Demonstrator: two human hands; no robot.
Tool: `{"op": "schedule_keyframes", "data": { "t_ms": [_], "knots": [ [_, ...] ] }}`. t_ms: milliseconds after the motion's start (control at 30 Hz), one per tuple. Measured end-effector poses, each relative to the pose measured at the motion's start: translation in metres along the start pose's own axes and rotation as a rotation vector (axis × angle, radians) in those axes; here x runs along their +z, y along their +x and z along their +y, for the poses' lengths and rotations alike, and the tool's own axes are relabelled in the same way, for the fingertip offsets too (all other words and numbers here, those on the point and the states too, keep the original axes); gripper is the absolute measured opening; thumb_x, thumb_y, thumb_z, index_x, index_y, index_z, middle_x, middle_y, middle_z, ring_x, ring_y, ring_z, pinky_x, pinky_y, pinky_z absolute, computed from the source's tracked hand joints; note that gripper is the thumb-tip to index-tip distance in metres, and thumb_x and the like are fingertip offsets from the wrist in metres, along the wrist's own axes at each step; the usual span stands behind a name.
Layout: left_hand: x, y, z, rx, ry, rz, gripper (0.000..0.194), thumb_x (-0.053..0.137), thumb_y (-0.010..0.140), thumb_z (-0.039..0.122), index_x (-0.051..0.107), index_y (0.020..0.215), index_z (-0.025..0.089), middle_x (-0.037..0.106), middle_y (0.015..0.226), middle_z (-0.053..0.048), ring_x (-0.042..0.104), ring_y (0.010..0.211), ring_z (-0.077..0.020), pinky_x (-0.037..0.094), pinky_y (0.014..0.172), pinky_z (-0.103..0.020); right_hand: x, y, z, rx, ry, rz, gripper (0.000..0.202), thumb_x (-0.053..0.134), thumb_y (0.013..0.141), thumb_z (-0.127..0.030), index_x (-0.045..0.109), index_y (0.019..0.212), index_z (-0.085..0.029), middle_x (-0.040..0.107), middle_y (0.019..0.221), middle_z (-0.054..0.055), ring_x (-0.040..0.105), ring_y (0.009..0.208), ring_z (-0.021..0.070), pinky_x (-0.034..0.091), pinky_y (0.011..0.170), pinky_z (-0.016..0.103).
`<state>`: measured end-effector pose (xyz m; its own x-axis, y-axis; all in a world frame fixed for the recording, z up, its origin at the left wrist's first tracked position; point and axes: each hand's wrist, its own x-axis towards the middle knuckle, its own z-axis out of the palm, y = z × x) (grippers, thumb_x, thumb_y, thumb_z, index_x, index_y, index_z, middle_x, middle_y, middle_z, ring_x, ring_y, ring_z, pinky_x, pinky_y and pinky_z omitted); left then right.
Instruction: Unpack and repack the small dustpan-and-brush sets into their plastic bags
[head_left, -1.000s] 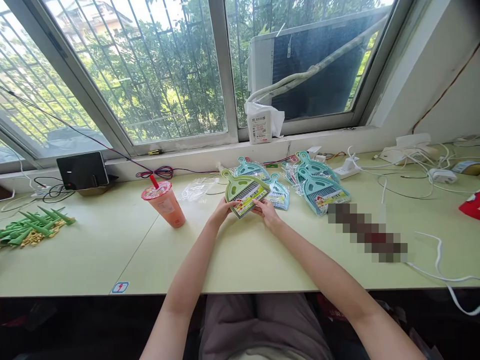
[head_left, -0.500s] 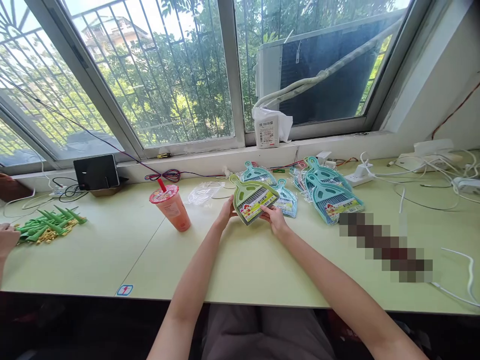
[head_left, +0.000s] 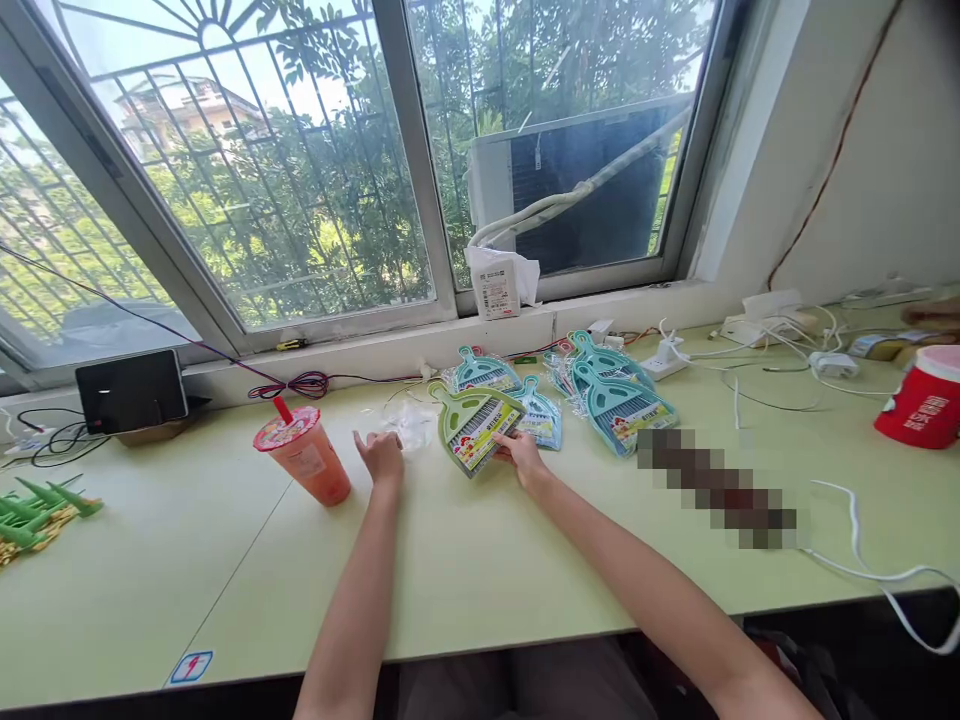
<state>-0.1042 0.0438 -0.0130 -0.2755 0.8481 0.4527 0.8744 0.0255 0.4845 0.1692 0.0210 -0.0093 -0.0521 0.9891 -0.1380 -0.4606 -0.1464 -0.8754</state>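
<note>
My right hand grips the lower right edge of a green dustpan and brush set with a printed label, tilted above the table. Away from the set, my left hand is beside a clear plastic bag, its thumb apart from the curled fingers and nothing visible in it. Behind the green set are a blue set and a teal set. More wrapped teal sets lie in a pile to the right.
A pink drink cup with a red straw stands left of my left hand. Further left are a black tablet and green plastic pieces. Cables, a power strip and a red container are at right.
My left hand has let go of the green set and moved left toward the clear bag. My right hand still holds the set. The view has turned right, bringing the red container into sight.
</note>
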Motion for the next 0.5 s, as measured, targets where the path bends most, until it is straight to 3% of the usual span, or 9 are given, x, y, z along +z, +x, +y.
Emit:
{"op": "schedule_keyframes", "data": {
  "t_ms": [100, 200, 300, 367, 500],
  "knots": [
    [-0.003, -0.002, 0.008, -0.012, 0.160, 0.096, 0.035, 0.036, 0.081, 0.011, 0.064, 0.063, 0.020, 0.058, 0.068, -0.010, 0.051, 0.102, -0.0300, 0.000, 0.109, -0.068, 0.001, -0.001, -0.003, 0.004, -0.008, 0.003, 0.006, 0.068, 0.075, -0.013, 0.063, 0.077, -0.015, 0.074, 0.077, 0.006, 0.071, 0.068, 0.0189, 0.061, 0.066, 0.031],
    [0.000, -0.007, 0.021, 0.056, 0.258, 0.142, 0.036, 0.034, 0.087, 0.017, 0.070, 0.084, 0.018, 0.066, 0.092, -0.014, 0.051, 0.108, -0.0312, 0.003, 0.110, -0.065, 0.001, -0.002, -0.004, 0.020, -0.017, 0.004, 0.007, 0.069, 0.074, -0.012, 0.062, 0.074, -0.016, 0.074, 0.074, 0.006, 0.071, 0.067, 0.0182, 0.061, 0.064, 0.029],
    [0.007, -0.012, 0.031, 0.124, 0.284, 0.066, 0.037, 0.042, 0.088, 0.035, 0.066, 0.109, 0.016, 0.065, 0.111, -0.016, 0.052, 0.113, -0.0318, 0.011, 0.113, -0.057, 0.002, -0.001, -0.005, 0.035, -0.021, 0.008, 0.006, 0.067, 0.075, -0.010, 0.063, 0.074, -0.015, 0.073, 0.071, 0.006, 0.070, 0.064, 0.0174, 0.061, 0.060, 0.028],
    [0.012, -0.013, 0.033, 0.148, 0.310, -0.017, 0.042, 0.049, 0.085, 0.041, 0.064, 0.115, 0.016, 0.062, 0.119, -0.017, 0.051, 0.116, -0.0337, 0.017, 0.113, -0.055, 0.002, -0.001, -0.005, 0.043, -0.025, 0.002, 0.006, 0.068, 0.074, -0.010, 0.064, 0.075, -0.014, 0.073, 0.070, 0.006, 0.070, 0.063, 0.0174, 0.060, 0.060, 0.028],
    [0.013, -0.012, 0.030, 0.123, 0.320, -0.088, 0.033, 0.044, 0.087, 0.025, 0.068, 0.109, 0.016, 0.065, 0.117, -0.015, 0.056, 0.113, -0.0316, 0.028, 0.108, -0.048, 0.002, 0.001, -0.005, 0.071, -0.039, -0.010, 0.008, 0.070, 0.072, -0.009, 0.063, 0.073, -0.014, 0.072, 0.068, 0.006, 0.070, 0.063, 0.0174, 0.060, 0.058, 0.027]
  ]
}}
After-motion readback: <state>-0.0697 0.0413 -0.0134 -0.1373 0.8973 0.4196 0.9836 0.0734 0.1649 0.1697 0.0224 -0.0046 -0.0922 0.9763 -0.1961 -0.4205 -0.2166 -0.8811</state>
